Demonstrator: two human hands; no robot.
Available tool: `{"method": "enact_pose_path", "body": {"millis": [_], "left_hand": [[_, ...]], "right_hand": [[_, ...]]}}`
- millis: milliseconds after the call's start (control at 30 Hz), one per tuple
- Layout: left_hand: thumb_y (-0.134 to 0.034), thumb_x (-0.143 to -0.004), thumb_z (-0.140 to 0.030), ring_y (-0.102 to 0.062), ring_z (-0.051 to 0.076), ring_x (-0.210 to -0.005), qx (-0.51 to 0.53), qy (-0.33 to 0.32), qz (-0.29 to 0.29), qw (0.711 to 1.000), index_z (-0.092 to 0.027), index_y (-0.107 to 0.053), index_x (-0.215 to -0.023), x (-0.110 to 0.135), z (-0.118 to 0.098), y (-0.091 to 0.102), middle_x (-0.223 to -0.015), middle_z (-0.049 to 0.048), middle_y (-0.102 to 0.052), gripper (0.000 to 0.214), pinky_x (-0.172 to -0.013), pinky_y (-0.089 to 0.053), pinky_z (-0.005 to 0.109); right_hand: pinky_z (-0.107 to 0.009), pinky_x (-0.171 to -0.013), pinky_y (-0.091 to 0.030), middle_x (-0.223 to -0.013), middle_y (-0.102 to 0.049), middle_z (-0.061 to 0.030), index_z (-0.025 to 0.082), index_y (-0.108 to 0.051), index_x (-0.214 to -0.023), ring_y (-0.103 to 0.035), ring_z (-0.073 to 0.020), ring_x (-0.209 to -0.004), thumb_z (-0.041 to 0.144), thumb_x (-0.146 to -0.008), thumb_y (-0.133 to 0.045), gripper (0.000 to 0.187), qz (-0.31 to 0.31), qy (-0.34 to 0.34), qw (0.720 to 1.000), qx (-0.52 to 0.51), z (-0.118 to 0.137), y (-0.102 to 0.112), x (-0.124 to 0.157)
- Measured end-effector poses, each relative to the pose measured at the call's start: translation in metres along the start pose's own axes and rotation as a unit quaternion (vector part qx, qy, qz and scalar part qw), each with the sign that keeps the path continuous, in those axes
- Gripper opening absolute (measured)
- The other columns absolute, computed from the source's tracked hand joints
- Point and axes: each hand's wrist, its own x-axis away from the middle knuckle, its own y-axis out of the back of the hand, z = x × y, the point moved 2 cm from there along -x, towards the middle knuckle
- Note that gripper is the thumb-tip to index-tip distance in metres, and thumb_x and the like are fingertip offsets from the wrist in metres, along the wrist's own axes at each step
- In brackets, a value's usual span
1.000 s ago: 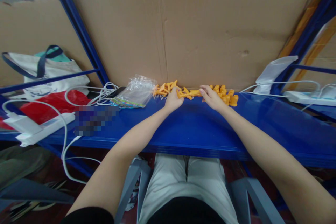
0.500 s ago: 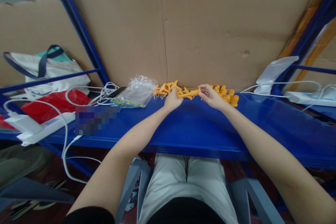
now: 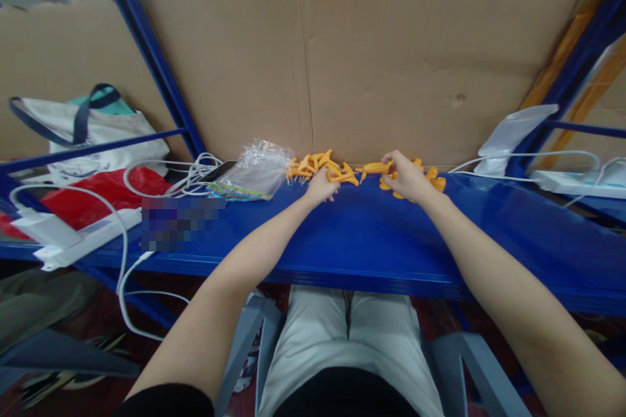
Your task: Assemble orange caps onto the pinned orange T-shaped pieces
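Two heaps of small orange plastic parts lie at the back of the blue shelf point(image 3: 352, 241), against the cardboard. My left hand point(image 3: 320, 189) is closed on an orange part point(image 3: 342, 176) at the edge of the left heap point(image 3: 313, 164). My right hand point(image 3: 408, 179) pinches another orange piece point(image 3: 375, 168) and rests over the right heap point(image 3: 433, 181). The two held parts are apart, with a small gap between them.
A crinkled clear plastic bag point(image 3: 254, 171) lies left of the orange parts, beside a phone and white cables point(image 3: 190, 172). A white power strip point(image 3: 73, 234), a red bag and a tote bag point(image 3: 92, 133) sit far left. Another power strip point(image 3: 577, 182) lies at right.
The orange piece held between both hands has come apart: my right hand has carried its part rightward over the right heap, while my left hand stays by the left heap.
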Motion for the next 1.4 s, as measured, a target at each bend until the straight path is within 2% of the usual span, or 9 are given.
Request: {"method": "enact_pose_path", "body": {"millis": [167, 267, 367, 533, 667, 833, 967, 1300, 1400], "left_hand": [[-0.057, -0.086, -0.014, -0.051, 0.007, -0.04, 0.008, 0.011, -0.01, 1.0, -0.015, -0.047, -0.118, 0.0, 0.001, 0.003, -0.073, -0.0018, -0.063, 0.033, -0.041, -0.034, 0.019], [-0.057, -0.087, -0.015, -0.051, 0.007, -0.04, 0.01, 0.009, -0.006, 1.0, -0.015, -0.048, -0.118, -0.001, 0.001, 0.002, -0.073, -0.0012, -0.064, 0.033, -0.041, -0.034, 0.018], [-0.058, -0.087, -0.014, -0.051, 0.006, -0.04, 0.015, 0.003, -0.003, 1.0, -0.015, -0.048, -0.117, -0.002, 0.002, 0.0, -0.073, -0.001, -0.063, 0.032, -0.041, -0.034, 0.018], [-0.059, -0.087, -0.014, -0.051, 0.007, -0.04, 0.017, 0.004, -0.008, 1.0, -0.016, -0.044, -0.124, -0.004, 0.005, 0.0, -0.07, -0.003, -0.062, 0.04, -0.042, -0.035, 0.017], [-0.059, -0.086, -0.013, -0.052, 0.007, -0.04, 0.018, 0.001, -0.01, 1.0, -0.016, -0.046, -0.124, -0.004, 0.005, 0.0, -0.071, -0.0019, -0.064, 0.04, -0.044, -0.037, 0.018], [-0.058, -0.086, -0.013, -0.051, 0.007, -0.04, 0.014, 0.007, -0.01, 1.0, -0.016, -0.047, -0.122, -0.002, 0.004, -0.001, -0.074, 0.0, -0.066, 0.038, -0.042, -0.036, 0.018], [-0.058, -0.086, -0.013, -0.051, 0.007, -0.04, 0.013, 0.005, -0.012, 1.0, -0.015, -0.045, -0.123, -0.001, 0.003, 0.0, -0.073, -0.0002, -0.065, 0.039, -0.041, -0.035, 0.018], [-0.058, -0.086, -0.015, -0.052, 0.007, -0.042, 0.001, 0.004, -0.006, 1.0, -0.015, -0.046, -0.124, 0.002, 0.0, 0.002, -0.077, 0.0008, -0.065, 0.04, -0.041, -0.035, 0.018], [-0.058, -0.086, -0.015, -0.051, 0.007, -0.041, 0.003, 0.004, -0.006, 1.0, -0.014, -0.046, -0.123, 0.003, -0.002, 0.002, -0.076, 0.0005, -0.064, 0.039, -0.04, -0.034, 0.018]], "right_hand": [[-0.047, -0.077, -0.055, -0.1, -0.07, -0.0092, 0.026, -0.052, -0.111, -0.067, -0.0268, -0.084, 0.024, -0.077, -0.06, 0.035, -0.019, -0.03, 0.998, 0.045, -0.016, -0.003, 0.003], [-0.052, -0.084, -0.054, -0.109, -0.071, -0.0117, 0.024, -0.056, -0.12, -0.068, -0.0311, -0.096, 0.028, -0.079, -0.063, 0.042, 0.02, -0.015, 0.998, 0.056, -0.016, -0.009, 0.004], [-0.056, -0.092, -0.051, -0.115, -0.07, -0.0145, 0.02, -0.064, -0.115, -0.067, -0.0343, -0.105, 0.025, -0.078, -0.064, 0.037, 0.078, -0.005, 0.994, 0.07, -0.014, -0.015, 0.003], [-0.052, -0.087, -0.053, -0.103, -0.072, -0.0129, 0.021, -0.069, -0.104, -0.069, -0.0332, -0.095, 0.021, -0.074, -0.069, 0.03, 0.119, -0.011, 0.992, 0.049, -0.019, -0.022, 0.003], [-0.049, -0.08, -0.054, -0.092, -0.069, -0.0101, 0.021, -0.066, -0.094, -0.068, -0.0311, -0.088, 0.018, -0.069, -0.07, 0.025, 0.111, -0.042, 0.992, 0.037, -0.025, -0.026, 0.003], [-0.048, -0.079, -0.054, -0.096, -0.066, -0.0102, 0.022, -0.061, -0.087, -0.065, -0.0294, -0.088, 0.023, -0.072, -0.068, 0.017, 0.068, 0.023, 0.996, 0.052, -0.023, -0.028, 0.003], [-0.049, -0.082, -0.053, -0.094, -0.068, -0.0123, 0.02, -0.062, -0.085, -0.066, -0.0314, -0.09, 0.027, -0.074, -0.067, 0.014, 0.068, 0.005, 0.995, 0.075, -0.022, -0.029, 0.003], [-0.052, -0.078, -0.053, -0.086, -0.073, -0.0082, 0.025, -0.061, -0.125, -0.069, -0.0319, -0.079, 0.031, -0.082, -0.063, 0.043, 0.104, -0.05, 0.993, 0.037, -0.011, -0.026, 0.006], [-0.049, -0.078, -0.053, -0.083, -0.073, -0.0072, 0.025, -0.062, -0.123, -0.069, -0.0301, -0.076, 0.029, -0.081, -0.063, 0.042, 0.121, -0.047, 0.991, 0.029, -0.008, -0.026, 0.006]]}}
